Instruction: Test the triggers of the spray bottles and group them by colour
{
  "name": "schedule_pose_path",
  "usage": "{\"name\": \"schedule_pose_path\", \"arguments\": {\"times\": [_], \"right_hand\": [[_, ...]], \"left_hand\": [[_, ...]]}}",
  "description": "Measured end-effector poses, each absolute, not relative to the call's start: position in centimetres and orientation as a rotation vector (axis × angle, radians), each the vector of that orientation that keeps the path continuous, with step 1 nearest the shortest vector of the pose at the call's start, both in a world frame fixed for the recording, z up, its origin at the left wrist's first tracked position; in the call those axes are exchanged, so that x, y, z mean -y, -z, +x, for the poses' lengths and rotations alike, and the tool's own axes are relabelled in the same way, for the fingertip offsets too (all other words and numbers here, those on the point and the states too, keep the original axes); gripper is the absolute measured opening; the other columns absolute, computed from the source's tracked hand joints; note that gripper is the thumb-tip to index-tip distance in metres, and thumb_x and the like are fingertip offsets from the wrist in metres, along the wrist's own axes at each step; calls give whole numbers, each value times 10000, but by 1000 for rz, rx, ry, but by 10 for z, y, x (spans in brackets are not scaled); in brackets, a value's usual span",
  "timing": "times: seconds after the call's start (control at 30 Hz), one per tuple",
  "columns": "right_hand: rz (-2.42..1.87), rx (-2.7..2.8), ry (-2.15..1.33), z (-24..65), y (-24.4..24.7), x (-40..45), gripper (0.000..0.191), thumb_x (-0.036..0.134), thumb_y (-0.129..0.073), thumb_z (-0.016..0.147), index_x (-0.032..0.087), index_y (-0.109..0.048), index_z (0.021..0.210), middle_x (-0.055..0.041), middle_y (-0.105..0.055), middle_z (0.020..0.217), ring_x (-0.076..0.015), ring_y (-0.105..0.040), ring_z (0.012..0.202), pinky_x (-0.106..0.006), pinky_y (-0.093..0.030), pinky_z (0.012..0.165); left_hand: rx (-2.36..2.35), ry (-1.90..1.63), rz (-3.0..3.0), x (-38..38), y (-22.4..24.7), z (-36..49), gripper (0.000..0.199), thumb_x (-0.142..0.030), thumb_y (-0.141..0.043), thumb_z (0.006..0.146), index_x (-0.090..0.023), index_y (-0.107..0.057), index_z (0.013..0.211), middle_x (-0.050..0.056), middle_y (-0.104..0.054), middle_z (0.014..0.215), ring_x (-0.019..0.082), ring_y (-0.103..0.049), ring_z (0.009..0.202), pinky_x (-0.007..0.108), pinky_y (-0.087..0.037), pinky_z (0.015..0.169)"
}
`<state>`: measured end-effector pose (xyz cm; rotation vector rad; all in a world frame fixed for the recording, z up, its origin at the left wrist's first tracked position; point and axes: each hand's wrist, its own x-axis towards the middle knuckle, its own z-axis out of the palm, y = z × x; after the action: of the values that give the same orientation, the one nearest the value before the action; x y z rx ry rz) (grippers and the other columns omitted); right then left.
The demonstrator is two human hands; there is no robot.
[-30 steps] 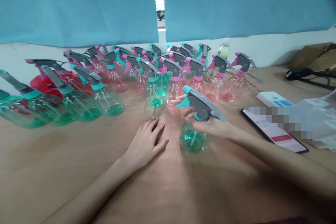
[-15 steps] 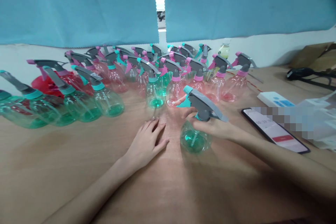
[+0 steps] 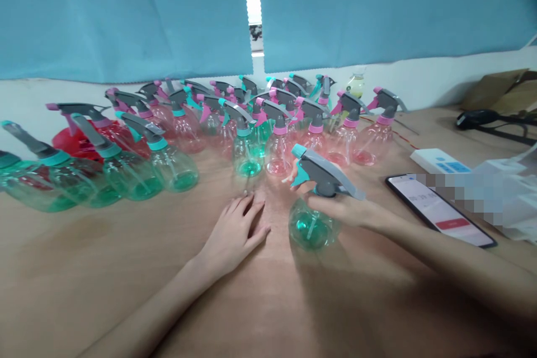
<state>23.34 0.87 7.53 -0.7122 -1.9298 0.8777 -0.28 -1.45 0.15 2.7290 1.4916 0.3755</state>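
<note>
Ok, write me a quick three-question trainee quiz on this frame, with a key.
1. Which hand holds the green spray bottle?
2. True or false: in the picture, the phone lies to the left of the left hand.
3. Fill in: the sprayer head on that bottle is grey and ____.

Key:
1. The right hand.
2. False; it lies to the right.
3. Turquoise.
</note>
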Motion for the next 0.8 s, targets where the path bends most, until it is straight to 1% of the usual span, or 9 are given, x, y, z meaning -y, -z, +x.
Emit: {"name": "schedule_pose_path", "arguments": {"times": [0.1, 0.2, 0.27, 0.37, 0.43, 0.57, 0.63, 0.7, 0.8], "right_hand": [[-720, 1928, -859, 234, -75, -9, 194, 113, -484, 651, 247, -503, 790, 20, -586, 842, -124, -549, 661, -257, -467, 574], [-708, 1943, -836, 234, -75, -9, 191, 96, -473, 643, 235, -498, 772, 27, -563, 807, -112, -511, 627, -257, -429, 559], [-689, 1941, -821, 234, -75, -9, 190, 92, -471, 635, 231, -498, 762, 26, -565, 808, -110, -508, 629, -257, -427, 567], [-719, 1932, -839, 234, -74, -8, 174, 117, -481, 650, 233, -516, 776, 21, -580, 805, -107, -505, 596, -255, -423, 534], [-757, 1915, -867, 234, -72, -8, 226, 134, -488, 664, 240, -552, 852, 10, -608, 856, -113, -528, 608, -258, -442, 537], [-776, 1879, -907, 233, -68, -7, 440, 128, -493, 671, 266, -580, 1079, -13, -641, 1054, -131, -593, 713, -262, -498, 608], [-775, 1870, -916, 233, -67, -7, 480, 124, -496, 669, 265, -584, 1120, -17, -639, 1094, -131, -608, 739, -257, -507, 628], [-790, 1872, -920, 232, -68, -7, 484, 134, -503, 670, 259, -587, 1130, -17, -646, 1054, -131, -601, 721, -258, -502, 618], [-821, 1878, -933, 232, -70, -7, 442, 158, -511, 686, 251, -590, 1111, -14, -648, 950, -137, -577, 698, -262, -488, 598]], "left_hand": [[-1495, -381, 2730, 14, -1, -3, 474, -443, -481, 944, -165, -487, 1329, 167, -486, 1384, 339, -448, 1265, 518, -389, 1023], [-1495, -405, 2730, 15, -1, -4, 463, -449, -478, 945, -189, -489, 1328, 153, -488, 1385, 334, -449, 1267, 516, -396, 1018], [-1495, -408, 2729, 15, 0, -4, 463, -452, -476, 945, -187, -493, 1324, 153, -490, 1383, 333, -452, 1265, 513, -395, 1020], [-1492, -392, 2737, 15, 0, -3, 467, -451, -476, 947, -174, -494, 1323, 159, -486, 1382, 336, -448, 1265, 513, -392, 1022], [-1487, -391, 2742, 15, 0, -3, 466, -449, -474, 949, -174, -490, 1325, 158, -488, 1378, 337, -448, 1263, 513, -394, 1019], [-1487, -416, 2739, 15, -1, -3, 454, -447, -470, 948, -199, -482, 1329, 142, -497, 1367, 332, -456, 1256, 509, -395, 1017], [-1484, -422, 2736, 15, -1, -3, 455, -446, -471, 948, -200, -480, 1330, 143, -496, 1370, 334, -450, 1265, 512, -390, 1019], [-1482, -423, 2730, 15, -1, -3, 454, -444, -470, 948, -199, -481, 1329, 144, -496, 1370, 336, -450, 1265, 517, -390, 1016], [-1486, -419, 2727, 14, 0, -3, 454, -446, -473, 946, -200, -482, 1327, 143, -500, 1366, 334, -455, 1259, 512, -394, 1013]]}}
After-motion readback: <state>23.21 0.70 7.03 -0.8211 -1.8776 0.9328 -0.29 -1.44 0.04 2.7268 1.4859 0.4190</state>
